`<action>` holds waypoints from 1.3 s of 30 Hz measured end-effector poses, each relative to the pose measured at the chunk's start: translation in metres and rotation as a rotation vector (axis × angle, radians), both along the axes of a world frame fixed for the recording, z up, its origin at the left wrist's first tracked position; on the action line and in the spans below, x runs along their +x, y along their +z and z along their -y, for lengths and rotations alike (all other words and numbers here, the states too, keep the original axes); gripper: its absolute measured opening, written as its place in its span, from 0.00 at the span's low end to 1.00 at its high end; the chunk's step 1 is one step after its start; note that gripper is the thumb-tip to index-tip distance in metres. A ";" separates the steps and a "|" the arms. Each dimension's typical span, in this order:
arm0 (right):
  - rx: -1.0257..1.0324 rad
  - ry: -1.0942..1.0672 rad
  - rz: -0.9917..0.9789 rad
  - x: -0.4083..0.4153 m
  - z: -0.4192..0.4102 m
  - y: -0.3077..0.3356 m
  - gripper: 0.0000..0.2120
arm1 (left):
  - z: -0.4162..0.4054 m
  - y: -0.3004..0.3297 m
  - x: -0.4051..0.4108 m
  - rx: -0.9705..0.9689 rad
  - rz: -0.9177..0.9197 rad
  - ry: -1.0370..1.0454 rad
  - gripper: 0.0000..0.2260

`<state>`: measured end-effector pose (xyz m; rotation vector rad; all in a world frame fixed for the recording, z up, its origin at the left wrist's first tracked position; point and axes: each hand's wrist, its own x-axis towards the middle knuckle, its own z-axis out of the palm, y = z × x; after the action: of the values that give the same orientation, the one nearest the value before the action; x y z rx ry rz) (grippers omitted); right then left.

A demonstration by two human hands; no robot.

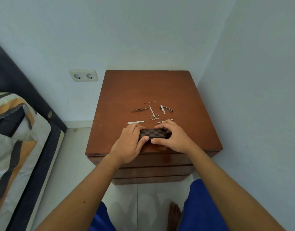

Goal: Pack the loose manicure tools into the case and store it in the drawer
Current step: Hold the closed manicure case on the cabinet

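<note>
- Head view: two hands meet on one checkered case (pixel 152 132) near the front edge of the brown nightstand (pixel 153 87).
- Left hand (pixel 129 144) covers the case's left end, fingers curled over its top and thumb pressed to its near edge; right hand (pixel 172 139) clasps the right end the same way, so both hands have hold of the case.
- Six loose tools lie on the wood beyond the fingertips, none of them held.
- One flat metal file (pixel 136 122) lies just past the left fingers.
- One second flat tool (pixel 165 121) lies just past the right fingers, its middle partly covered by a fingertip.
- One pair of small scissors (pixel 153 113) sits between and beyond both hands, loops toward the fingers.
- One pair of tweezers (pixel 138 110) lies farther out, above the left fingers.
- One nail clipper (pixel 165 109) lies farther out, above the right fingers, its lever swung apart.
- One thin pin-like stick (pixel 150 102) lies farthest from the hands; too slim to identify.
- Whether the case is open or closed cannot be told, since fingers hide its ends and seam.
- Three drawer fronts (pixel 153 170) show below the wrists, partly masked by both forearms.
</note>
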<state>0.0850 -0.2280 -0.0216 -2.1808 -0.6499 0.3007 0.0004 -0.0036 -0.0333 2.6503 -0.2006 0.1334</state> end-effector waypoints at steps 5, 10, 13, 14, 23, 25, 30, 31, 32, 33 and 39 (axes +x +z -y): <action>0.006 -0.025 -0.019 0.000 -0.001 0.003 0.28 | -0.003 0.000 -0.001 0.018 0.006 -0.024 0.26; 0.008 -0.018 -0.015 0.000 -0.001 0.004 0.29 | -0.003 0.001 0.000 -0.001 0.006 -0.024 0.25; -0.012 0.014 -0.028 0.003 0.000 0.007 0.30 | -0.003 0.000 0.001 0.002 0.013 -0.020 0.26; -0.024 0.022 -0.019 0.003 0.001 0.007 0.30 | -0.004 0.000 0.001 0.001 0.013 -0.017 0.26; -0.171 0.062 0.141 -0.002 -0.004 0.003 0.39 | -0.008 -0.006 0.002 0.076 0.039 -0.068 0.27; -0.167 0.059 0.162 -0.005 -0.004 0.002 0.37 | -0.005 -0.004 0.003 0.081 0.040 -0.058 0.26; -0.102 0.011 0.203 -0.010 -0.005 -0.004 0.34 | -0.002 -0.001 0.004 0.019 0.011 0.000 0.24; -0.096 0.010 0.203 -0.010 -0.004 -0.005 0.34 | -0.003 -0.001 0.004 0.012 -0.001 0.000 0.24; -0.093 0.009 0.199 -0.010 -0.004 -0.006 0.34 | -0.003 -0.001 0.004 0.006 -0.015 0.001 0.24; -0.095 0.006 0.194 -0.010 -0.004 -0.006 0.34 | -0.003 0.000 0.004 0.005 -0.022 0.001 0.24; -0.093 0.009 0.136 -0.009 -0.005 -0.003 0.36 | -0.005 0.005 0.010 -0.159 -0.073 0.058 0.22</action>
<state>0.0757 -0.2226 -0.0244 -2.3030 -0.7337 0.1919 0.0100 0.0012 -0.0278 2.4980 -0.0859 0.0685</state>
